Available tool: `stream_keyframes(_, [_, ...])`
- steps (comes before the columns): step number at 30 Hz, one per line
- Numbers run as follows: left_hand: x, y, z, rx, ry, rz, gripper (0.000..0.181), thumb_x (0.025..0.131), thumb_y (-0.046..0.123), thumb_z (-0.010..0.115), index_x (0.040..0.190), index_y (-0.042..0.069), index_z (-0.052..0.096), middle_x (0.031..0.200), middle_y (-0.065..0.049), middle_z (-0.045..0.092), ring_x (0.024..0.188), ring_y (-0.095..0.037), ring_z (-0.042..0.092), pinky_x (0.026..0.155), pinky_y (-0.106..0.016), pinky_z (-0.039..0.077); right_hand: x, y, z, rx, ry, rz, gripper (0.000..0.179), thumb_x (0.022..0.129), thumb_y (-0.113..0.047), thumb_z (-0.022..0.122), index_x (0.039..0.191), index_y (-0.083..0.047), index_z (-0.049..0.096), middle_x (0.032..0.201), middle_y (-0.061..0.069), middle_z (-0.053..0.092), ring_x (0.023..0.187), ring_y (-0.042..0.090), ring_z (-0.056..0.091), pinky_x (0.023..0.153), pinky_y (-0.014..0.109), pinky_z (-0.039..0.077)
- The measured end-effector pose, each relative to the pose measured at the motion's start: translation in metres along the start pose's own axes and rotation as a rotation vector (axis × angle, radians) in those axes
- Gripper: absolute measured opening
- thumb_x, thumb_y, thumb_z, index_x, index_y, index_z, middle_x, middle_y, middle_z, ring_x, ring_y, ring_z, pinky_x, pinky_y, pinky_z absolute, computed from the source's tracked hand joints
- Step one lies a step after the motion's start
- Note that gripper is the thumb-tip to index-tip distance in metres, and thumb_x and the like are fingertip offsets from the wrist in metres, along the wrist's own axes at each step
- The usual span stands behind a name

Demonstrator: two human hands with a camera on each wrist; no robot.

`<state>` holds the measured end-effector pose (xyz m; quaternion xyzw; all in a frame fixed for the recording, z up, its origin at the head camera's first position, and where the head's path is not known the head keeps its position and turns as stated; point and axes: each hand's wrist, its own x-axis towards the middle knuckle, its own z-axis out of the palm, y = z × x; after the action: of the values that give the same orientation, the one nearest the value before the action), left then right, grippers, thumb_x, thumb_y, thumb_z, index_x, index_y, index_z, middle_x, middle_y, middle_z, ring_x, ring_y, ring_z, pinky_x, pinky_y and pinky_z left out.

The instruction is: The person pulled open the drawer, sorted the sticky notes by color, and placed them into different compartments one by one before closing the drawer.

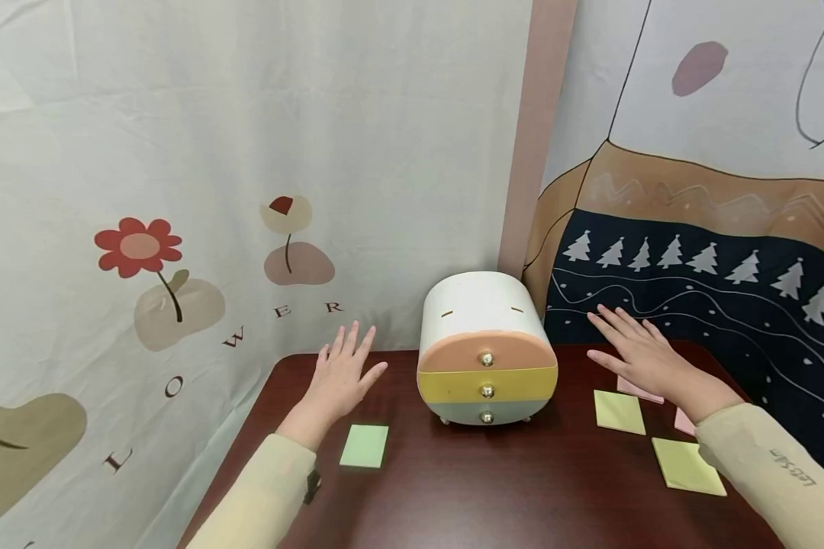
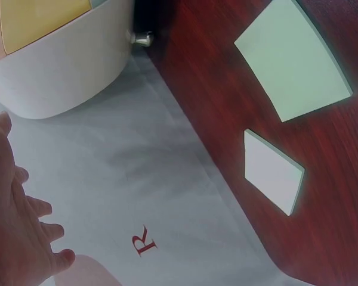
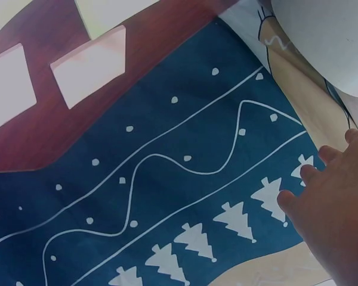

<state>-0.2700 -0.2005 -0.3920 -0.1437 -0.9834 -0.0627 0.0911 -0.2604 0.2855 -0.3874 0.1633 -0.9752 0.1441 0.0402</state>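
In the head view my left hand (image 1: 339,383) hovers over the left of the table with its fingers straight and spread, holding nothing. Near it lies a green sticky-note pad (image 1: 364,446); the left wrist view shows a second, pale pad (image 2: 273,171), which my hand hides from the head camera. My right hand (image 1: 642,357), fingers likewise extended, hangs in the air above the right side. Below it are yellow sticky-note pads (image 1: 619,412) and pink ones (image 3: 89,67). Between the hands stands a small white drawer box (image 1: 481,305) with orange, yellow and grey-green drawers, all closed.
The dark red wooden table (image 1: 467,488) backs onto a pale printed curtain (image 1: 398,152) with flowers and letters. A navy cloth (image 1: 728,305) with white trees hangs at the right. Round metal knobs (image 1: 487,358) stick out from the drawer fronts.
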Motion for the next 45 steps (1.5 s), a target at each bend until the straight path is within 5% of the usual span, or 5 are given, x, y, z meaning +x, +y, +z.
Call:
stream_keyframes(22, [0.001, 0.002, 0.005, -0.060, -0.011, -0.002, 0.071, 0.096, 0.058, 0.036, 0.153, 0.021, 0.016, 0.159, -0.014, 0.011, 0.146, -0.036, 0.010, 0.111, -0.060, 0.018, 0.000, 0.001, 0.001, 0.044, -0.006, 0.000, 0.073, 0.096, -0.052, 0.045, 0.153, -0.014, 0.018, 0.157, 0.019, 0.010, 0.142, 0.045, 0.008, 0.105, 0.071, 0.007])
stream_keyframes(36, [-0.002, 0.011, 0.012, -0.249, -0.012, -0.002, 0.068, 0.098, 0.053, 0.038, 0.153, 0.021, 0.016, 0.158, -0.011, 0.016, 0.145, -0.034, 0.015, 0.111, -0.060, 0.019, 0.003, -0.006, 0.000, 0.179, -0.007, 0.006, 0.069, 0.097, -0.049, 0.044, 0.153, -0.017, 0.018, 0.157, 0.020, 0.011, 0.137, 0.052, 0.016, 0.098, 0.076, 0.016])
stream_keyframes(45, [-0.013, 0.028, 0.032, -0.367, 0.110, 0.057, 0.061, 0.099, 0.046, 0.040, 0.152, 0.022, 0.020, 0.156, -0.006, 0.027, 0.141, -0.029, 0.028, 0.108, -0.058, 0.027, 0.010, -0.020, 0.002, 0.331, 0.004, -0.029, 0.066, 0.099, -0.044, 0.045, 0.153, -0.017, 0.019, 0.157, 0.018, 0.011, 0.140, 0.048, 0.014, 0.099, 0.075, 0.018])
